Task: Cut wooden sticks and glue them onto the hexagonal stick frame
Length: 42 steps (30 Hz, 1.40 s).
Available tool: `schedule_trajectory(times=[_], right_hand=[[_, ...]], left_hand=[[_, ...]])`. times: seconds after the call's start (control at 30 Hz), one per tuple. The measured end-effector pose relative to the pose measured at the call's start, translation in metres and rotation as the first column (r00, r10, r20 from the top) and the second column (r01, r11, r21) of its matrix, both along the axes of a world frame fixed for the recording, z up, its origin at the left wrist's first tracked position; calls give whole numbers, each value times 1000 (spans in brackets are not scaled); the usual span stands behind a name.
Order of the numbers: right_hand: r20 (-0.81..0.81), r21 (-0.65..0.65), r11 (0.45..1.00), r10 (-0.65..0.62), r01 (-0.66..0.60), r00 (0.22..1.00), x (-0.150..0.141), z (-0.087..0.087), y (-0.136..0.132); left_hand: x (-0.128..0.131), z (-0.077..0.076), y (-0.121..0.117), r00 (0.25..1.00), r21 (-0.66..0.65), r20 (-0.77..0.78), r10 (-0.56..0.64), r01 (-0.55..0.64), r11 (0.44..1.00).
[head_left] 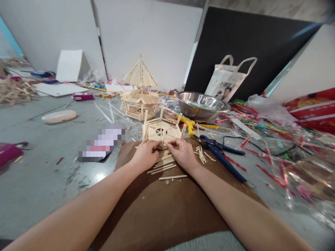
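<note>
A low stick-built frame [150, 131] with several upright posts stands at the far edge of a brown sheet. At its near side, my left hand [147, 154] is closed, thumb and fingers pinched close to the front post. My right hand [184, 154] pinches opposite it, fingertips just right of that post. A short pale wooden stick [163, 143] appears between the two hands, partly covered by the fingers. Below them, a row of loose wooden sticks [163, 166] lies on the sheet. A single stick [172, 177] lies closer to me.
Behind the frame stands a finished-looking stick pavilion [140, 96]. To the right are a yellow glue gun [187, 124], blue-handled pliers [225, 162], a metal bowl [202, 109] and plastic scraps. A phone [103, 143] and a white oval object [59, 116] lie left.
</note>
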State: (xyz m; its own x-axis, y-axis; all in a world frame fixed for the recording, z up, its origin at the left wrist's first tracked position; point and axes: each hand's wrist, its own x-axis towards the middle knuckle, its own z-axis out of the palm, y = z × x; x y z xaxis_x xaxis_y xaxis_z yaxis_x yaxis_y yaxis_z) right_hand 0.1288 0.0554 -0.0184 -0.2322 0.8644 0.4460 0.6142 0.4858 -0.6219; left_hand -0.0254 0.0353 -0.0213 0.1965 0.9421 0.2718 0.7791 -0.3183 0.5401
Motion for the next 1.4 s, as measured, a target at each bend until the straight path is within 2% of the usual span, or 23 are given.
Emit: schedule_trajectory(times=[1.17, 1.4], right_hand=[[-8, 0, 1000, 19, -19, 1000, 0, 1, 0], [-14, -32, 999, 29, -29, 999, 1, -1, 1]], left_hand=[[0, -1, 1, 1000, -13, -5, 8, -8, 1000], [0, 0, 0, 1000, -16, -7, 18, -18, 1000]])
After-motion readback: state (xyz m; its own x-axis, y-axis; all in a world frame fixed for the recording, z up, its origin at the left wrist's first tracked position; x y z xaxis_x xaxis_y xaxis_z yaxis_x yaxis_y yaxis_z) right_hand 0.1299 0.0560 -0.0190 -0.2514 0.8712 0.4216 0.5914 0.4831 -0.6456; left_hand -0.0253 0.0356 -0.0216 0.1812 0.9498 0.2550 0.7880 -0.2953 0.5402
